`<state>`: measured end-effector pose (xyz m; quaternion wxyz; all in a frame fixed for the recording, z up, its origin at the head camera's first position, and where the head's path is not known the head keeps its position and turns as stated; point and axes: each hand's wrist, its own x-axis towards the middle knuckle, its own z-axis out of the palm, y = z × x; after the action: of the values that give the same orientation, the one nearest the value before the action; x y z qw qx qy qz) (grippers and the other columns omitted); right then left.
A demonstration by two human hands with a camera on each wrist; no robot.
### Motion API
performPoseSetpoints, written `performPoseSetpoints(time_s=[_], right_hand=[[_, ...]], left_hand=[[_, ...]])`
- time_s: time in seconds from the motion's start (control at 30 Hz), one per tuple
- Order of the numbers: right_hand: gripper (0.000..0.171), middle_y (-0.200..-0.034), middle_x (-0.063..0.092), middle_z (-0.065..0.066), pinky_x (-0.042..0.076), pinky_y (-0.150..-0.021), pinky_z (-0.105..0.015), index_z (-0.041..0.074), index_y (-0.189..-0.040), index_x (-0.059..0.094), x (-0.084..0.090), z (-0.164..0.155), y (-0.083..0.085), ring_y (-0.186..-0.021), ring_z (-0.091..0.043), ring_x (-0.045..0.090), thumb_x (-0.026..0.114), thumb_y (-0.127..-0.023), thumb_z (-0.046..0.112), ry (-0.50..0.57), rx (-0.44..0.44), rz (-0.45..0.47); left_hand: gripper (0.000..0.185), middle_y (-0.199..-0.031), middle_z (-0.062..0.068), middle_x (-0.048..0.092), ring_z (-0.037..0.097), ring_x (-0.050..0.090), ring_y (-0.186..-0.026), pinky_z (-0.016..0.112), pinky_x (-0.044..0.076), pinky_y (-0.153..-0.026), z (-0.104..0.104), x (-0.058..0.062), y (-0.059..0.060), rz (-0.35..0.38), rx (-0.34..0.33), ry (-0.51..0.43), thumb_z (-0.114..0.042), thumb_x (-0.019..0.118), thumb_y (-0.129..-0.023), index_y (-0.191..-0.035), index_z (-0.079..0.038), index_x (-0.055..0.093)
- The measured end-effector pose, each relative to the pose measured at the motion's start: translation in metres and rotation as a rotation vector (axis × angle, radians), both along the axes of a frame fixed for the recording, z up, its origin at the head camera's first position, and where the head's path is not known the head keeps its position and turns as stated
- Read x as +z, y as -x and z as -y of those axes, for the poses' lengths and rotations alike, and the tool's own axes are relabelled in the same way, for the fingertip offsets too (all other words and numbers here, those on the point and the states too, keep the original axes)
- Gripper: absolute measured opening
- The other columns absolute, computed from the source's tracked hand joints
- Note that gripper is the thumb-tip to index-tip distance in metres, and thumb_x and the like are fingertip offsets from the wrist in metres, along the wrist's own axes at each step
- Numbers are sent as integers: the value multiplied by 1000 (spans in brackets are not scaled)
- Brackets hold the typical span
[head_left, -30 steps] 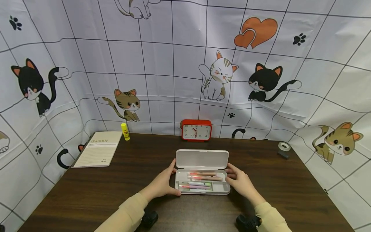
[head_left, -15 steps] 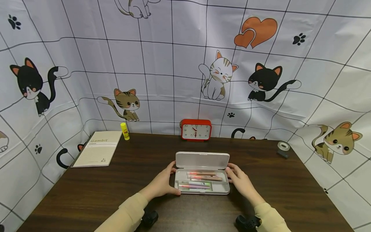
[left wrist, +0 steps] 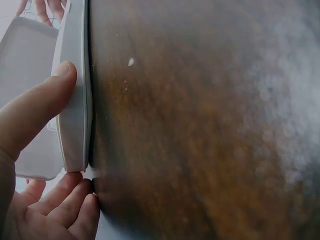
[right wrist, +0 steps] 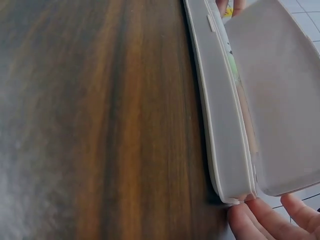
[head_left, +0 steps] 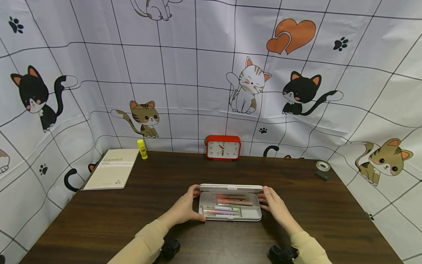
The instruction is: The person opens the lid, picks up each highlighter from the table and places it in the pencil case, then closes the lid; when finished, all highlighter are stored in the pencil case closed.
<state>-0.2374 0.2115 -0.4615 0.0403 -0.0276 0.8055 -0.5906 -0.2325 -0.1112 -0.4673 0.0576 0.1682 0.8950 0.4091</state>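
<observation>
Both hands' fingers (head_left: 194,189) on pencil case lid (head_left: 230,188)

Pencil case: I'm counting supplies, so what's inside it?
Inside the case, several pens lie lengthwise in two rows. The lowered lid covers the back row's far edge, so no exact count.
</observation>
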Motion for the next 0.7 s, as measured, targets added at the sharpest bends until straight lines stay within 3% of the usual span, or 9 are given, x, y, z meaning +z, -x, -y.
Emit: performPoseSetpoints(time_s=[0.17,0.37,0.53,0.7], right_hand=[[51,-126,50,-31,49,-90,-46,-8,-134,38,3,-4,-2,-117,-42,51,33,-104,34,32,30,31],[53,-137,40,-33,49,-91,-45,-10,-140,33,7,-12,-4,-122,-44,47,39,-103,27,43,139,59],[59,-141,33,-36,50,-90,-39,-12,-143,28,5,-21,-4,-125,-44,44,47,-101,25,-22,247,30],[62,-141,37,-33,48,-93,-40,-8,-143,33,5,-25,-5,-125,-42,46,57,-96,25,-148,276,-15]], left_hand=[[98,-130,21,51,37,49,-123,50,39,-100,0,0,-1,1,-3,-7,-22,91,-61,-135,-3,29],[99,-132,21,49,37,49,-123,50,39,-100,1,1,-1,3,-22,6,-24,90,-63,-138,0,31],[104,-139,22,45,39,45,-126,54,37,-101,1,3,-2,-6,-25,93,-31,88,-65,-145,0,30],[103,-141,23,43,42,41,-128,56,34,-102,1,5,-2,-10,-23,140,-33,88,-65,-145,0,33]])
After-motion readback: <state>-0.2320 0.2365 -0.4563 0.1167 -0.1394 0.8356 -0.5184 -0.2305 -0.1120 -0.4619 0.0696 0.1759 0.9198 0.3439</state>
